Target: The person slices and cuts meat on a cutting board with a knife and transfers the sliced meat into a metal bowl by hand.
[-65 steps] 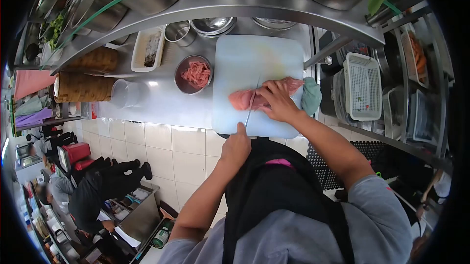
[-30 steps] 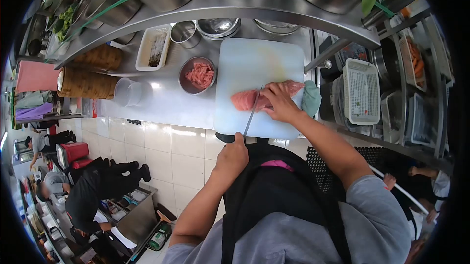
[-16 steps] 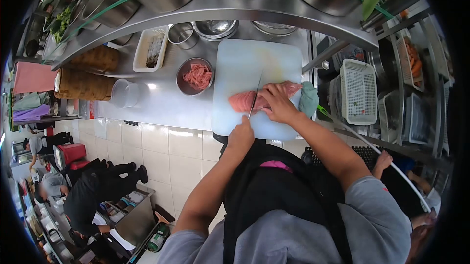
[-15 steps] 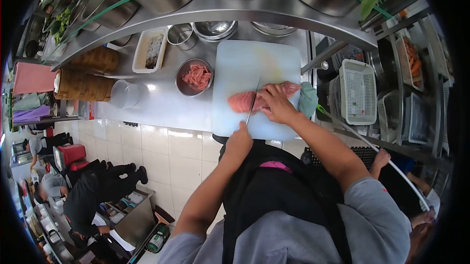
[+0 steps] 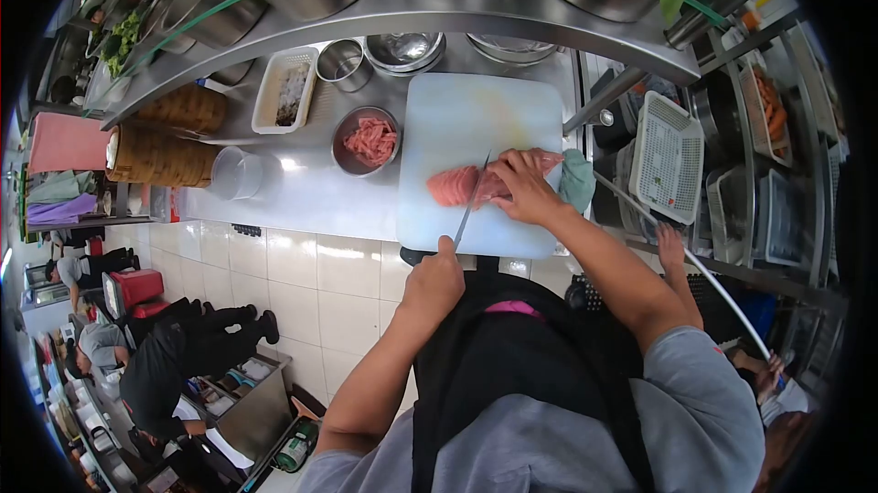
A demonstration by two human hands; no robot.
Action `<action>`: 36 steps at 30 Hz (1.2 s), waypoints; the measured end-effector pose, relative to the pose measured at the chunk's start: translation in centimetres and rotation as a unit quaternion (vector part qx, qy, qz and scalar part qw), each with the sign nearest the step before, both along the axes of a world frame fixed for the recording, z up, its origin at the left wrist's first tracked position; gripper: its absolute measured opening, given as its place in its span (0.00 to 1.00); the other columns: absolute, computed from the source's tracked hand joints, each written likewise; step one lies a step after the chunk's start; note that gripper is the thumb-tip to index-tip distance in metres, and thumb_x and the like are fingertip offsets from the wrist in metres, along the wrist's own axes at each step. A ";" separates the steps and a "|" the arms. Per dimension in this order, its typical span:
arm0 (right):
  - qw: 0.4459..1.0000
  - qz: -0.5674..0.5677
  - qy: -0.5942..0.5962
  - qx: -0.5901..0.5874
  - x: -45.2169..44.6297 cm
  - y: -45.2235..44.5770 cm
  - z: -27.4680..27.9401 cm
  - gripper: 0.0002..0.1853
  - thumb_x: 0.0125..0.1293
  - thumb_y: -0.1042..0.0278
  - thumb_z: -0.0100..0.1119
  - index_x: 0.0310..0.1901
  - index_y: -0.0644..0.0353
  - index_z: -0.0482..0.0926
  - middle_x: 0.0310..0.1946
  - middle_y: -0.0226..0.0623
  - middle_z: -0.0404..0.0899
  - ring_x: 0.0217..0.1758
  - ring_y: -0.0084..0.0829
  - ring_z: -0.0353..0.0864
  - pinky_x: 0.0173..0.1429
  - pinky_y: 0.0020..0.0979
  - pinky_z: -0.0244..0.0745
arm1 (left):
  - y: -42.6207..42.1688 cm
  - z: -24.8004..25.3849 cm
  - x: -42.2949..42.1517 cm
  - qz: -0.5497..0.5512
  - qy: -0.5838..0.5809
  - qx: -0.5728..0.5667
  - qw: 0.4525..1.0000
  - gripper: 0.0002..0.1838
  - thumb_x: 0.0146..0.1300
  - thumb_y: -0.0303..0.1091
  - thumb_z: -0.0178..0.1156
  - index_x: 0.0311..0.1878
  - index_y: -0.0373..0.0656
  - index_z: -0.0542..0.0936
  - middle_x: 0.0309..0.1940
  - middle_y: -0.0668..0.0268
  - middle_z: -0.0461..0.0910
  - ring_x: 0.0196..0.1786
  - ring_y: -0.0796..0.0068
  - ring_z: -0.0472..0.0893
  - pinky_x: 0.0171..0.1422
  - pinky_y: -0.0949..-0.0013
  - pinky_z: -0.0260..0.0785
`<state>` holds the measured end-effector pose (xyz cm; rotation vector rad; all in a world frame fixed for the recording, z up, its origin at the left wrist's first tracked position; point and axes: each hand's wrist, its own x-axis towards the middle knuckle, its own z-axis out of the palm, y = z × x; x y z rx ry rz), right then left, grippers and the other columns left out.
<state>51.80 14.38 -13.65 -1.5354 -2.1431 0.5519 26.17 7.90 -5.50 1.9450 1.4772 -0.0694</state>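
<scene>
My left hand (image 5: 434, 281) is closed round the handle of a knife (image 5: 468, 209), near the front edge of the white cutting board (image 5: 480, 118). The blade points away from me and lies across a piece of raw pink meat (image 5: 451, 187). Several slices lean together at its left end. My right hand (image 5: 525, 186) presses on the meat just right of the blade, fingers curled over it. A green cloth (image 5: 576, 180) lies at the board's right edge. To the left, a metal bowl (image 5: 340, 147) holds cut meat strips (image 5: 371, 141).
A white tray (image 5: 262, 109), metal pots (image 5: 342, 66) and a clear plastic tub (image 5: 235, 173) stand left on the counter. A steel shelf (image 5: 412, 13) spans above. On the right, another person's hand (image 5: 670, 244) is by a long white pole (image 5: 732, 296) near a white basket (image 5: 647, 173).
My left hand has drawn the knife back toward me. My right hand stays on the meat. At the right, the other person's hand and the white pole have shifted.
</scene>
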 end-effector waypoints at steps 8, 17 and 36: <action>1.000 0.005 0.008 0.000 0.1 -0.1 -0.7 0.33 0.54 0.69 0.77 0.63 0.52 0.76 0.60 0.42 0.69 0.68 0.50 0.66 0.72 0.53 0.61 | -0.3 -2.2 0.6 -0.014 -0.005 0.001 1.000 0.10 0.71 0.26 0.53 0.49 0.30 0.67 0.28 0.33 0.83 0.36 0.30 0.87 0.40 0.37 0.83; 1.000 0.015 0.011 0.004 0.2 0.2 -0.9 0.33 0.53 0.70 0.78 0.62 0.51 0.76 0.60 0.40 0.69 0.68 0.50 0.67 0.71 0.53 0.61 | 3.5 -9.9 3.9 0.027 -0.028 0.014 0.999 0.13 0.75 0.31 0.51 0.55 0.32 0.66 0.31 0.32 0.83 0.39 0.26 0.85 0.45 0.32 0.79; 0.999 0.016 0.042 -0.009 0.7 0.3 -0.7 0.33 0.53 0.71 0.79 0.62 0.55 0.75 0.60 0.41 0.69 0.67 0.51 0.67 0.71 0.53 0.63 | 0.2 0.0 0.3 -0.011 0.015 -0.044 0.999 0.12 0.75 0.29 0.51 0.52 0.30 0.66 0.29 0.30 0.82 0.36 0.26 0.85 0.43 0.32 0.79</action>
